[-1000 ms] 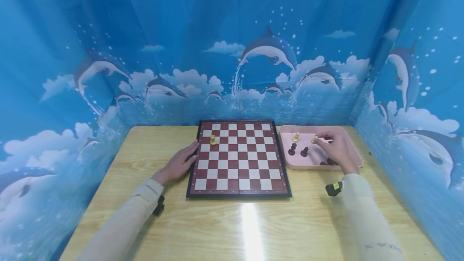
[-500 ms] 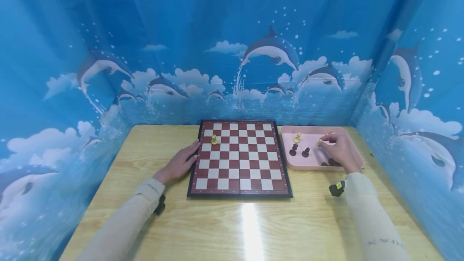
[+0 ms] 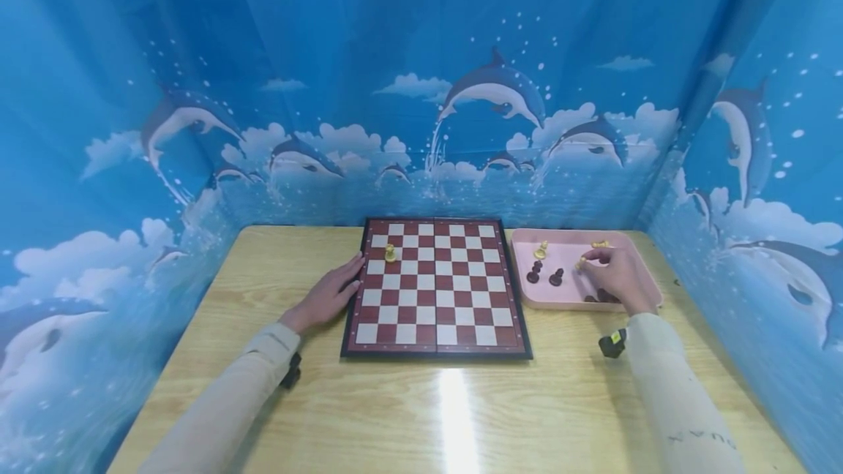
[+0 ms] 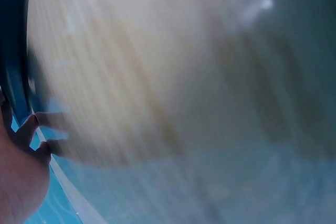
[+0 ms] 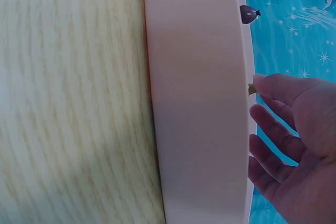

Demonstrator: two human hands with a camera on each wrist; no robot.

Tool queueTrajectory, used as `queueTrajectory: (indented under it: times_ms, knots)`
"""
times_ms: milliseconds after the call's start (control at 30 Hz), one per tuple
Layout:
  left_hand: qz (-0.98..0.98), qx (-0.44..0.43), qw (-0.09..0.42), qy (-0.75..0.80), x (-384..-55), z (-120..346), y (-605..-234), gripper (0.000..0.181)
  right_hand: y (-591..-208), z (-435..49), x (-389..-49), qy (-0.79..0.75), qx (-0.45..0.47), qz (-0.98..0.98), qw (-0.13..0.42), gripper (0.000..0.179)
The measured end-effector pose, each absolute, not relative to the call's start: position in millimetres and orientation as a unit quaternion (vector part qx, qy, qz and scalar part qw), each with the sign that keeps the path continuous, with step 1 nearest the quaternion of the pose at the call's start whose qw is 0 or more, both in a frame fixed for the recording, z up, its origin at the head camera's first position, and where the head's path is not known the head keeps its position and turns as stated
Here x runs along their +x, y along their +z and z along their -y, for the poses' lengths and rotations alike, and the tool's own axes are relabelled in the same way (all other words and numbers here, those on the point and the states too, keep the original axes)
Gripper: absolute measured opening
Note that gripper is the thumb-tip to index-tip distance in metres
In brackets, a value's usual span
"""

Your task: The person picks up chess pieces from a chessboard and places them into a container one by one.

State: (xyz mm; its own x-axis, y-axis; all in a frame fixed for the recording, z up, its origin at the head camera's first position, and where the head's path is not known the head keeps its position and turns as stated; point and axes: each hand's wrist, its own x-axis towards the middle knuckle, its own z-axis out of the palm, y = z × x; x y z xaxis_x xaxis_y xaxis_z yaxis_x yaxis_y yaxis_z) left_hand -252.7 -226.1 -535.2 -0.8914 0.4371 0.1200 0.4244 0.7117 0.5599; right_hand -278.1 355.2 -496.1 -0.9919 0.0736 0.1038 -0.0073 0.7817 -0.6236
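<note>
In the head view my left hand (image 3: 324, 296) lies with its fingers extended against the left edge of the chessboard (image 3: 426, 351). A single gold chess piece (image 3: 390, 254) stands on the board's far left part. Over the pink tray (image 3: 560, 306) at the right, my right hand (image 3: 615, 276) pinches another gold chess piece (image 3: 581, 263) between thumb and fingertips. The right wrist view shows a bit of this gold piece (image 5: 252, 88) at the thumb tip, just above the tray's wall; the rest is hidden. The left wrist view catches part of the left hand (image 4: 23, 177).
Inside the tray are another standing gold piece (image 3: 541, 250), a gold piece on its side (image 3: 600, 243) and two dark pieces, one taller (image 3: 535, 271) and one shorter (image 3: 556, 277). More dark pieces (image 3: 590, 298) lie by the right wrist. A dolphin-print curtain (image 3: 421, 93) encloses the wooden table (image 3: 395, 415).
My right hand has shifted slightly right and nearer with the pinched gold piece, leaving a gold piece behind it in sight. The left hand stays at the board's edge; the view shifts slightly.
</note>
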Motion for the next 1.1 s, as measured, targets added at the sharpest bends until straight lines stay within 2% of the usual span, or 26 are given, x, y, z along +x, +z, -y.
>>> queueTrajectory:
  times_ms: [200, 467, 533, 833, 1100]
  knots:
    - [-0.925, 0.234, 0.009, 0.300, -251.7, 227.8, -534.6, 0.055, -491.7, -350.0, -278.0, 0.334, 0.000, 0.940, 0.074, 0.028]
    - [-0.924, 0.239, 0.009, 0.298, -256.2, 232.4, -543.0, 0.057, -472.1, -319.3, -277.5, 0.345, 0.086, 0.924, 0.141, 0.021]
    - [-0.924, 0.235, 0.016, 0.299, -257.1, 232.9, -543.8, 0.057, -468.0, -305.5, -280.9, 0.353, 0.090, 0.922, 0.132, 0.022]
    - [-0.924, 0.237, 0.008, 0.300, -253.9, 227.5, -535.9, 0.056, -450.0, -240.3, -295.3, 0.394, 0.108, 0.913, 0.020, 0.032]
    - [-0.926, 0.235, 0.010, 0.294, -253.9, 226.2, -536.2, 0.055, -459.2, -186.7, -307.5, 0.413, 0.154, 0.897, -0.035, 0.034]
